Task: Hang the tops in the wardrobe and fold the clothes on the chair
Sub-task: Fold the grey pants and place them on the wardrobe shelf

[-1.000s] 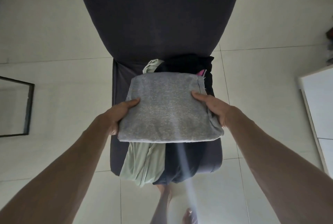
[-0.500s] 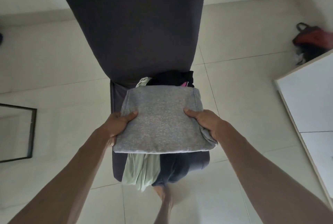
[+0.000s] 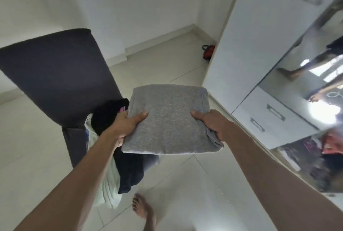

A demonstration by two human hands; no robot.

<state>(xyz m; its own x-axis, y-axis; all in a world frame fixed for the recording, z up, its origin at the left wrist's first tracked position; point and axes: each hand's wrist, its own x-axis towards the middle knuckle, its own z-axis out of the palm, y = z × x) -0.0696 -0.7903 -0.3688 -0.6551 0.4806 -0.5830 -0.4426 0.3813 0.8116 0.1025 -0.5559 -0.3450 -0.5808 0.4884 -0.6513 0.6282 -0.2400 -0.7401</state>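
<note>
The soft grey folded top is up in the air now, held flat like a little pillow between two hands. The left hand clamps its left edge, thumb on top and the other fingers hidden under the cloth. The right hand clamps the right edge the same way, and a bit of loose cloth bunches up under that hand.

A moment ago the grey top sat right over the pile on the seat of the dark cloth-covered chair. Now it has come away from the seat and swung to the right, and the chair is off to the left side. So the folding of this one looks done, and I think it is being carried somewhere to be put away.

Still on the chair seat are a black garment, a pale green garment hanging off the front, and a dark navy garment drooping beside it. Those look not folded yet, so there is more work left.

To the right stands the tall white wardrobe with drawers low down, and a mirrored door that looks swung open, with blurry clothes showing below it. The grey top is near the wardrobe but not touching it. A bare foot stands on the pale tiled floor below.
</note>
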